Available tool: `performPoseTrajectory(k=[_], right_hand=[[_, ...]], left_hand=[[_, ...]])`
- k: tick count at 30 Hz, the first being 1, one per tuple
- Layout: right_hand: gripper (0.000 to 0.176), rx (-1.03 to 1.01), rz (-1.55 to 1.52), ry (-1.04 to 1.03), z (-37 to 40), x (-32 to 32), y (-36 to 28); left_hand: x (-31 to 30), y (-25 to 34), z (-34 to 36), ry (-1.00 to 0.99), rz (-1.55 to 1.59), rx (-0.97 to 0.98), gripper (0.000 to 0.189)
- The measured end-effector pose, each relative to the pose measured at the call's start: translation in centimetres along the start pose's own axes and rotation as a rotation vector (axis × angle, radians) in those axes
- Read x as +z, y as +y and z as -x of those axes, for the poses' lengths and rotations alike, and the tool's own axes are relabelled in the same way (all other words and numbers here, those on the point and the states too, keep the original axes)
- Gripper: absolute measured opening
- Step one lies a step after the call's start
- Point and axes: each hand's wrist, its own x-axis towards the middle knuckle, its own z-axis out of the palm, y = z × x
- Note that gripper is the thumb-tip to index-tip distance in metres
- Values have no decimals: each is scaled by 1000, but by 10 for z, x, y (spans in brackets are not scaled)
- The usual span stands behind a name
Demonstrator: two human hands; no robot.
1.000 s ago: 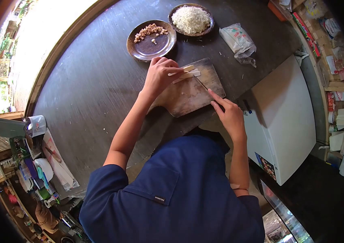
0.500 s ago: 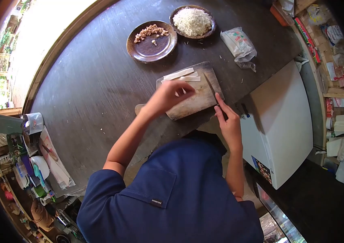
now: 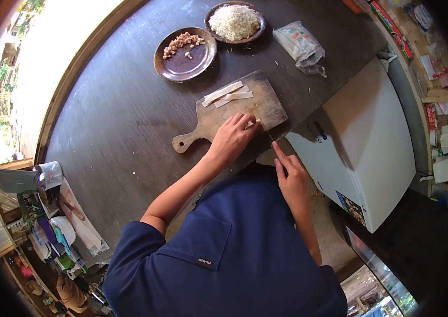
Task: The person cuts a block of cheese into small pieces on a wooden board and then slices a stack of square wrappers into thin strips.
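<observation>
Beyond left fingers [image 3: 241, 120] firm on pale strip [image 3: 253, 124] and right fingers [image 3: 281, 152] around knife [image 3: 271, 138]: plate [image 3: 186, 67], bag [image 3: 298, 44].

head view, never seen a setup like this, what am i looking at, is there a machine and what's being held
There is no machine: these are a person's two bare hands. The camera is worn on the head and looks forward and down, so the navy shirt fills the bottom.

On the dark table lies a wooden cutting board with some pale strips on it. Beyond it are a plate of small brown pieces, a dish heaped with pale shreds, and a plastic bag.

The left hand holds a pale piece, partly hidden by its fingers. The right hand holds a thin knife.
</observation>
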Motion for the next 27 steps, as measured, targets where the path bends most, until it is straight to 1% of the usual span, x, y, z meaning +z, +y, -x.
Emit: performPoseTrajectory(k=[2,4,5,7,13,17,20,26,27], right_hand=[[54,-12,3,-10,3,-1,-2],[56,22,87,-68,3,-2,-5],[56,24,85,-64,3,-3,-7],[55,77,110,-118,3,-6,-12],[55,95,98,-129,6,-7,-20],[56,106,140,-152,8,-6,-27],[57,115,159,-181,8,-3,-24],[59,88,210,-152,6,14,-10],[59,79,201,-142,2,19,-8]], left_hand=[[1,2,1,1,-13,8,34],[4,2,3,13,-40,7,36],[5,2,4,11,-42,12,36],[5,2,4,37,-25,-3,36],[8,2,4,100,-28,20,35],[10,0,5,95,-32,21,36],[11,2,5,98,-16,22,38],[14,8,9,106,-15,17,40],[15,11,8,127,-15,-13,40]])
